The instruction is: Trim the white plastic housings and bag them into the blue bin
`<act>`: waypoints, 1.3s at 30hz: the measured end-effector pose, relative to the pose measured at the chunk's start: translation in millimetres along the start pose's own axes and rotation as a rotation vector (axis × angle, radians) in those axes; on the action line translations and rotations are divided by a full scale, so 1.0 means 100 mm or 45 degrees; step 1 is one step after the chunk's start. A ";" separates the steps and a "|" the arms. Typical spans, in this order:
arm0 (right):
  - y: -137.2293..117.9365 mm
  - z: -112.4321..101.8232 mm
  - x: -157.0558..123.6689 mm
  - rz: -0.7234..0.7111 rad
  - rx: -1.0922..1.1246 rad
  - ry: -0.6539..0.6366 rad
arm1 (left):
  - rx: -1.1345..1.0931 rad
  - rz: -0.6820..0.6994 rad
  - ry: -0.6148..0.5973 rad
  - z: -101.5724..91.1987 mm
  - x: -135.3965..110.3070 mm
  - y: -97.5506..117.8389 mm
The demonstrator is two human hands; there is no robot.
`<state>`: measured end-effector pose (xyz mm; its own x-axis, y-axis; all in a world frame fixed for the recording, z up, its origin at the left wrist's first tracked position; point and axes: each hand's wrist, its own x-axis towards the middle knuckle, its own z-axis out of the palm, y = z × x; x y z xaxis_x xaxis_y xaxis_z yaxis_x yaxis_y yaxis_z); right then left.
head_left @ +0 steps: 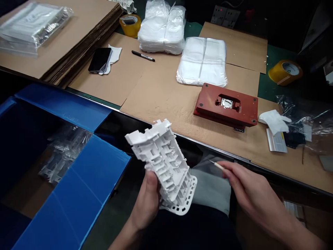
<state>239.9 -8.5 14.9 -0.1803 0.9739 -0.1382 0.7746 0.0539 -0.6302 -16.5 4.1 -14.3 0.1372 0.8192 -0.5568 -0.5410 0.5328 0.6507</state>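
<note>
The left hand [148, 203] closes around the lower end of the white plastic part [162, 163], held tilted in the air just before the surface [161, 100], and the right hand [247, 192] pinches a thin stick [217, 165], which, pushed too hard, could probably break a fine rib.

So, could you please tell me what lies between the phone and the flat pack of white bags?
A black pen, lying on the cardboard, as the head view shows.
</note>
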 end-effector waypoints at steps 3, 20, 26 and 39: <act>0.01 0.12 0.04 0.347 0.411 -0.113 | -0.167 -0.112 0.020 0.12 0.09 0.03; 0.04 0.16 0.08 0.112 0.408 0.062 | -0.407 -0.542 -0.243 0.13 0.21 0.07; -0.03 -0.01 0.32 -0.684 0.095 -0.166 | -0.594 -0.914 -0.501 0.16 0.28 -0.06; -0.37 -0.08 0.61 -1.004 0.171 -0.676 | -0.780 -1.020 -0.481 0.16 0.27 -0.28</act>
<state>205.4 50.3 36.1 -0.8968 0.4389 0.0558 0.2426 0.5932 -0.7677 15.3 14.8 -38.9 0.8269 0.3477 -0.4419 -0.4891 0.8324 -0.2603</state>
